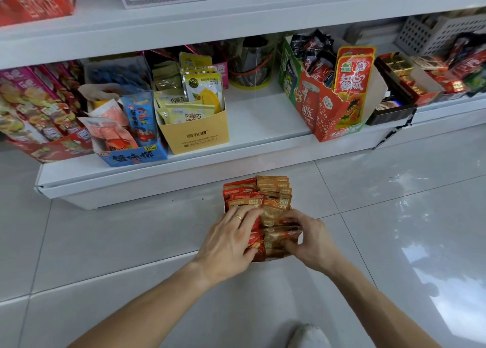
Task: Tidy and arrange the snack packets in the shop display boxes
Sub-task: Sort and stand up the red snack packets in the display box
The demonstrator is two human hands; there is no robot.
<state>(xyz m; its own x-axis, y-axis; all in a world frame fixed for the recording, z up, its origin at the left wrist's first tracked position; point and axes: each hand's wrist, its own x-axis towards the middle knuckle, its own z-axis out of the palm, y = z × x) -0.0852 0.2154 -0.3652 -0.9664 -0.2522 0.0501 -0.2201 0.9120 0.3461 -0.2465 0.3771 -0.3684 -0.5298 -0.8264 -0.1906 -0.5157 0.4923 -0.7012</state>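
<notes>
Near: a white shoe tip [309,336] on the glossy pale tiled floor [394,229]. The left hand [230,238] lies with curled fingers over red foil packets [243,193]; the right hand [310,238] pinches brown-gold foil packets [274,190], probably squaring 2 upright rows in a small display box on the floor. Far: a gap on the white lower shelf [263,116] between a tan cardboard box [196,134] and a red printed carton [328,111].

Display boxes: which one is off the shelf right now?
The box of red and brown packets on the floor tiles, under both hands. The yellow box, blue box and red cola-print box all sit on the bottom shelf.
</notes>
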